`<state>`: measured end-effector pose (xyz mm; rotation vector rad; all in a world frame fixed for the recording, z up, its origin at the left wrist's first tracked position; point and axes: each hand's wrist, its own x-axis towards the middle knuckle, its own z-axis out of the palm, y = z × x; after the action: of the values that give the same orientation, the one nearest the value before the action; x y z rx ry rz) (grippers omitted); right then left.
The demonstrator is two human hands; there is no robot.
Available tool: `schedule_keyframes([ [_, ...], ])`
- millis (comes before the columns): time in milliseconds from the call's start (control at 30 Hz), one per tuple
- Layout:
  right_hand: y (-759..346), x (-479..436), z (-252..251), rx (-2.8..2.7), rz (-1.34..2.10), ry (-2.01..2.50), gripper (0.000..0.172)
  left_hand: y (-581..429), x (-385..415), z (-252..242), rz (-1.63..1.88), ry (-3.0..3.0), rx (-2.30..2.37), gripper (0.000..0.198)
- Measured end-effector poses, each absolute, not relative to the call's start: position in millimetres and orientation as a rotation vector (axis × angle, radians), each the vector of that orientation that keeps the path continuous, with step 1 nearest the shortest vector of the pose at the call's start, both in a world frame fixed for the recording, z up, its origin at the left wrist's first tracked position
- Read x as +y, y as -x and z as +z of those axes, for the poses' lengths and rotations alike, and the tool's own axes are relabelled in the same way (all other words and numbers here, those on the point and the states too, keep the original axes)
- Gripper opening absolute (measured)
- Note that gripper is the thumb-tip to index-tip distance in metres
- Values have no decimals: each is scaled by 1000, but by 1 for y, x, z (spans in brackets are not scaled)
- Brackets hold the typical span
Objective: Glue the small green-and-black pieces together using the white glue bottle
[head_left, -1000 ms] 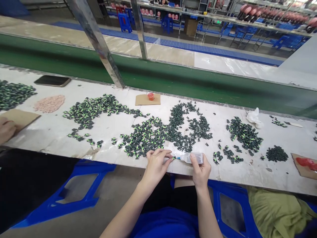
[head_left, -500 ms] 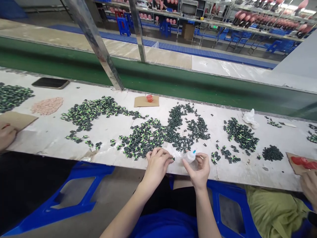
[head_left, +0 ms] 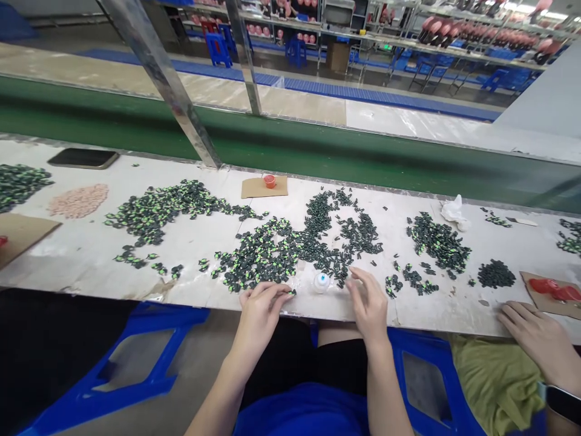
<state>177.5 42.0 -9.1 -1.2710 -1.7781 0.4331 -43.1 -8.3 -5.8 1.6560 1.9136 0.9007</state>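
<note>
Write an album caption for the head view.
Left hand pinching a small dark piece, right hand open beside an upright bottle.

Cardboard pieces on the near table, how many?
3: left piece, at frame edge; middle piece, beyond the bottle, leftward; right piece, under red items. Others may be hidden.

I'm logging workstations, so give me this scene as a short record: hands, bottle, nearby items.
Left hand: fingertips pinching a green-marked piece
Right hand: open, apart from the bottle
Bottle: upright on the table, between the hands, blue tip up
Beyond left hand: dark-and-green pile
Beyond bottle: dark pieces
Farther back: red cup on cardboard
</note>
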Motion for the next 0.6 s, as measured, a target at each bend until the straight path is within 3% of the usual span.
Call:
schedule_keyframes([
  [133,-194,58,0,-2040,238,1237,22,42,-12,-5,974,-1609,1879,13],
  [467,-191,69,-1,-2357,207,1178,10,31,-21,-4,1079,-1534,1721,16],
  [600,-195,65,-2,-2331,256,1186,13,25,-21,-3,1087,-1547,1718,16],
])
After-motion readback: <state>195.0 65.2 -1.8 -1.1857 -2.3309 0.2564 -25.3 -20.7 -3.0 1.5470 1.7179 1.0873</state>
